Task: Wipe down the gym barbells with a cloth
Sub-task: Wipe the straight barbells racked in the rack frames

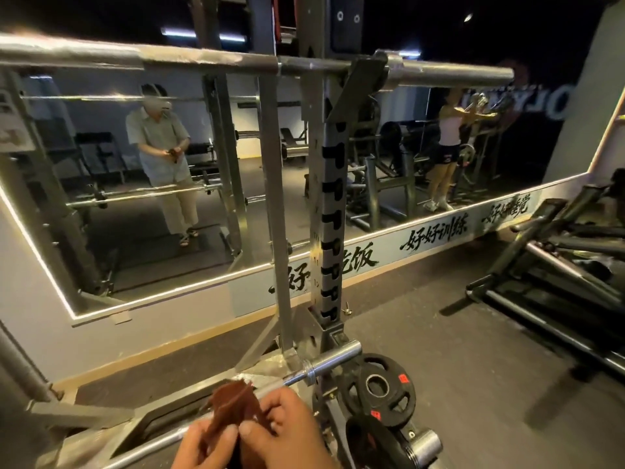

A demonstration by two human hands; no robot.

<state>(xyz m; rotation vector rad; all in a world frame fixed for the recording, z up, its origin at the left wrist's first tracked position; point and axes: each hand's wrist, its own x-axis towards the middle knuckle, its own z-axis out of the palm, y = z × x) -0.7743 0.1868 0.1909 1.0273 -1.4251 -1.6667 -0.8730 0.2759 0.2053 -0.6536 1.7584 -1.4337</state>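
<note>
A reddish-brown cloth [233, 406] is bunched between both hands at the bottom centre. My left hand [203, 446] pinches its lower edge with thumb and fingers. My right hand [287, 431] grips it from the right, thumb pressed against the left thumb. Just behind the cloth, a low silver barbell [333, 362] runs diagonally across the rack, its sleeve end pointing up right. A second barbell [209, 60] lies high across the rack hooks at head height, its right sleeve [449, 74] sticking out. Neither hand touches a bar.
The rack's dark upright post [333, 204] stands in the middle. Black weight plates [382, 389] hang on pegs at its foot. A wall mirror [135, 184] reflects a standing person and another person exercising. More machine frames [558, 265] lie at the right on the dark floor.
</note>
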